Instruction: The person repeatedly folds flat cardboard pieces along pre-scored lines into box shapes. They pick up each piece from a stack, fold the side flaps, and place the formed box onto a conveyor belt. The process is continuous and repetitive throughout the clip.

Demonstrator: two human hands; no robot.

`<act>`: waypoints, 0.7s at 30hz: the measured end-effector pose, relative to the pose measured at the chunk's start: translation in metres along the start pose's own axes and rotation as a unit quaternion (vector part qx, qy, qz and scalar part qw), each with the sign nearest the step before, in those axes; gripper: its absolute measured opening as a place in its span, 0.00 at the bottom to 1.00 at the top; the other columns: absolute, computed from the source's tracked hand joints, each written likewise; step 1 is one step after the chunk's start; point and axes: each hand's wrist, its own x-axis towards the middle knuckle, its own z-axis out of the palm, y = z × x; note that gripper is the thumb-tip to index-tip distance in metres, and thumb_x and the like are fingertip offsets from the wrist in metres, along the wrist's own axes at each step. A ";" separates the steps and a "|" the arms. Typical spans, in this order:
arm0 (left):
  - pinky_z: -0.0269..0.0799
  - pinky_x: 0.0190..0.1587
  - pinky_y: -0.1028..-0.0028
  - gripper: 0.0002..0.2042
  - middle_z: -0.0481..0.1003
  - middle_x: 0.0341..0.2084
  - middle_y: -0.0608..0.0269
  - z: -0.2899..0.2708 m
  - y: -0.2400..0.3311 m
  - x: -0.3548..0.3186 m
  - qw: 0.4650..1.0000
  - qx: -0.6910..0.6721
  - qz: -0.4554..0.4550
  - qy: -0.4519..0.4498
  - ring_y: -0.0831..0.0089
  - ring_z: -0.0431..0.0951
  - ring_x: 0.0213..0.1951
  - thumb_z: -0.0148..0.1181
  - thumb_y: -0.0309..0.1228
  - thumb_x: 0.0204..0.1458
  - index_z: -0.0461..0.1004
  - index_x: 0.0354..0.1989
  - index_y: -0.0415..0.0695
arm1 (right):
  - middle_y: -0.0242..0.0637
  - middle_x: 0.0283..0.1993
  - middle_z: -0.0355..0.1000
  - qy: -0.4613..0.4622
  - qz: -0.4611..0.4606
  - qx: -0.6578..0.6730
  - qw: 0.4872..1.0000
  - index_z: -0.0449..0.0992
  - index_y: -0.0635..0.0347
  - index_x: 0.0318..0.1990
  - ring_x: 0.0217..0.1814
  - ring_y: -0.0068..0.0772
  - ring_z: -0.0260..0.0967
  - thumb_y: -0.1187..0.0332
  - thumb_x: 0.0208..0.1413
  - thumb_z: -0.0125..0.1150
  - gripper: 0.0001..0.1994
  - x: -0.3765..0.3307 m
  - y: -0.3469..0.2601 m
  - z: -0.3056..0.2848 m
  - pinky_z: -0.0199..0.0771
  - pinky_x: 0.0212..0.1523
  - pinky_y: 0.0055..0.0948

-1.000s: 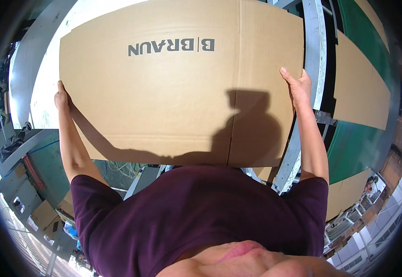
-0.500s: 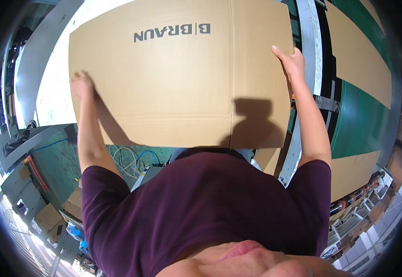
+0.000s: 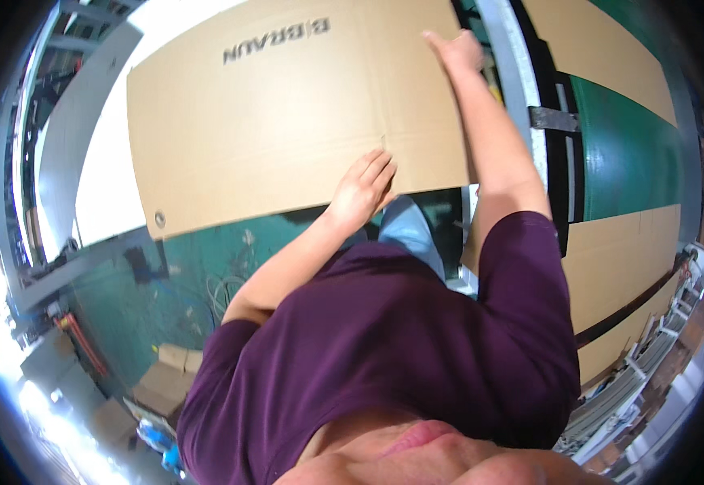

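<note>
Large brown cardboard sheet (image 3: 287, 121) ahead of the body, far part over a white surface (image 3: 109, 174), near edge above green floor (image 3: 138, 323). Left hand (image 3: 365, 187) at the near edge, fingers close together, flat on top; thumb hidden, cannot tell if it grips. Right hand (image 3: 460, 53) closed round the right edge, thumb extended on top. Small round mark (image 3: 160, 219) at near left corner.

One line of print shows: dark grey capital lettering (image 3: 277, 40) on the brown cardboard sheet (image 3: 287, 117), toward the sheet's far edge and upside down to the person — a thin bar parts one letter from a longer word. Near the sheet's near left corner, a round mark (image 3: 160, 218) — unreadably small.
</note>
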 end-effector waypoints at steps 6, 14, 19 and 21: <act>0.66 0.52 0.65 0.14 0.71 0.39 0.56 -0.006 0.010 0.022 0.987 0.127 0.090 -0.038 0.60 0.70 0.47 0.62 0.32 0.40 0.72 0.36 0.41 | 0.50 0.44 0.75 0.048 -0.019 0.030 0.998 0.71 0.66 0.49 0.47 0.49 0.73 0.45 0.35 0.73 0.38 0.016 0.021 0.025 0.72 0.48 0.41; 0.66 0.50 0.61 0.13 0.71 0.38 0.55 -0.006 0.014 0.041 0.971 0.141 0.151 -0.124 0.58 0.70 0.46 0.62 0.32 0.40 0.71 0.34 0.42 | 0.49 0.48 0.71 -0.033 -0.039 0.313 0.948 0.70 0.62 0.54 0.50 0.44 0.69 0.60 0.42 0.71 0.30 0.064 0.136 -0.041 0.68 0.50 0.41; 0.69 0.45 0.62 0.10 0.70 0.32 0.61 -0.010 0.031 0.061 0.961 0.190 0.155 -0.129 0.63 0.71 0.41 0.63 0.32 0.40 0.73 0.32 0.46 | 0.41 0.59 0.61 0.182 0.038 -0.221 0.957 0.69 0.57 0.52 0.61 0.49 0.56 0.66 0.46 0.65 0.24 0.175 0.267 -0.121 0.62 0.53 0.48; 0.68 0.44 0.63 0.10 0.70 0.31 0.62 -0.009 0.033 0.067 0.962 0.190 0.143 -0.134 0.66 0.71 0.40 0.64 0.31 0.39 0.73 0.31 0.48 | 0.41 0.66 0.54 0.229 0.037 -0.312 0.921 0.66 0.55 0.58 0.71 0.52 0.44 0.69 0.59 0.45 0.19 0.220 0.329 -0.106 0.50 0.64 0.49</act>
